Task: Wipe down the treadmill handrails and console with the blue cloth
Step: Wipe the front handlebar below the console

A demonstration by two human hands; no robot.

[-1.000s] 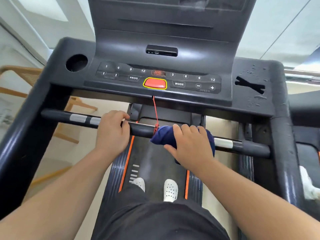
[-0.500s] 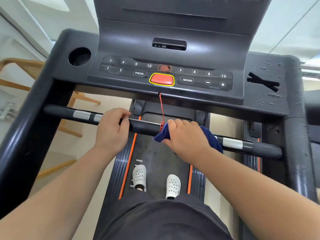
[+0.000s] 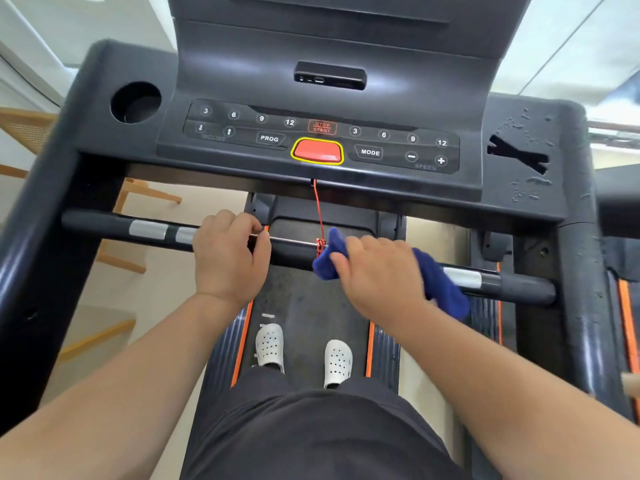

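Blue cloth (image 3: 440, 282) is dark blue, soft terry-looking, bunched up and draped over the front crossbar handrail (image 3: 294, 249), right of centre; one end pokes out left of the knuckles, the other hangs off the near side of the bar. Right hand (image 3: 379, 275) lies on top of the cloth, fingers curled down over it and the bar, gripping the cloth against the bar. Left hand (image 3: 228, 254) is closed around the bare bar further left, fingers wrapped over the top. Bar is black with silver sensor patches (image 3: 149, 230) left of the left hand and another silver patch just right of the cloth. Red safety cord (image 3: 318, 213) drops from the console edge and is knotted on the bar, touching the cloth's left end, sitting between the two hands. Console (image 3: 322, 136) above: black panel, red stop button with yellow rim (image 3: 317, 151), PROG and MODE keys, number keys, speed plus/minus. Round cup holder (image 3: 135, 102) at left; X-shaped slot (image 3: 517, 154) at right with water droplets around it. Below: belt (image 3: 304, 306) with orange side stripes, two white perforated clogs (image 3: 270, 346) on it, dark shorts at frame bottom. Wooden chair (image 3: 27, 129) at far left.
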